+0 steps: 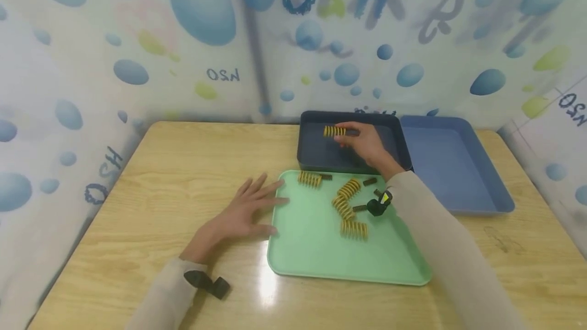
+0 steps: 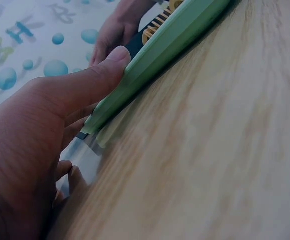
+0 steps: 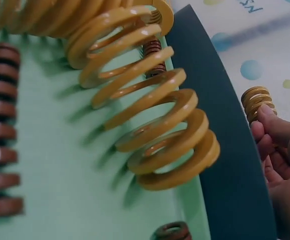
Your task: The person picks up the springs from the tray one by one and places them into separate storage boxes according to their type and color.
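My right hand (image 1: pixel 364 142) pinches a yellow coil spring (image 1: pixel 334 131) between thumb and fingers, above the dark tray (image 1: pixel 316 154). In the right wrist view that spring (image 3: pixel 257 99) shows at the right edge. My left hand (image 1: pixel 240 214) is spread at the left rim of the green tray (image 1: pixel 302 253), its thumb (image 2: pixel 104 70) touching the rim in the left wrist view. On the green tray lie several yellow springs, one (image 1: pixel 309 180) at the far left corner and another (image 1: pixel 354 229) nearest me. Smaller brown springs (image 1: pixel 369 182) lie among them, some partly hidden by my right wrist.
A blue tray (image 1: pixel 458 167) stands right of the dark one, its near left part behind my right sleeve. All trays sit on a wooden table (image 1: pixel 206 152). A wall covering (image 1: pixel 293 55) with printed drops rises behind the table and at its sides.
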### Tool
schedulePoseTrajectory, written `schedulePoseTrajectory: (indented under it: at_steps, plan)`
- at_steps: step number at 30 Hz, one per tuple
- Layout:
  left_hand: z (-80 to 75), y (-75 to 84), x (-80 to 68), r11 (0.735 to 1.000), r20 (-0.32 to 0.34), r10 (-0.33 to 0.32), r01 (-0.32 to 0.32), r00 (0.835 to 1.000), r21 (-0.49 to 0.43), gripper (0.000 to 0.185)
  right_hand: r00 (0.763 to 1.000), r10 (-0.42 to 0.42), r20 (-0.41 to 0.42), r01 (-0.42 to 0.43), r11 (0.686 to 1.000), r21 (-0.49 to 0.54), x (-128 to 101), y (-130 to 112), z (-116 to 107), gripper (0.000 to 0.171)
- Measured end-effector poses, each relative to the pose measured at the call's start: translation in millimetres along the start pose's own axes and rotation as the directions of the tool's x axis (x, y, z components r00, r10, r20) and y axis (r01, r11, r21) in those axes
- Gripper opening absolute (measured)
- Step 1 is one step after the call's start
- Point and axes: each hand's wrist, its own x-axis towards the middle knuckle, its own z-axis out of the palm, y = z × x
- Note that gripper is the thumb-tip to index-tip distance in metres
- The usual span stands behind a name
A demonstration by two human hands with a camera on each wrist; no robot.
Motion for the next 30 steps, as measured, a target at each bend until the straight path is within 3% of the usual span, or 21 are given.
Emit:
schedulePoseTrajectory:
  at_steps: [14, 30]
  plan:
    - [-2.1, 3.4, 1.0, 1.0, 0.004, -0.004, 0.004, 1.0, -0.004, 0.066, 0.998, 0.058, -0.022, -0.058, 0.998, 0.029, 11.3, 5.3, 5.5, 0.043]
    - [-0.9, 4.0, 1.8, 1.0, 0.007, -0.008, 0.008, 1.0, -0.019, 0.065, 0.997, 0.078, 0.0, -0.078, 0.996, -0.049, 19.9, 8.9, 19.7, 0.041]
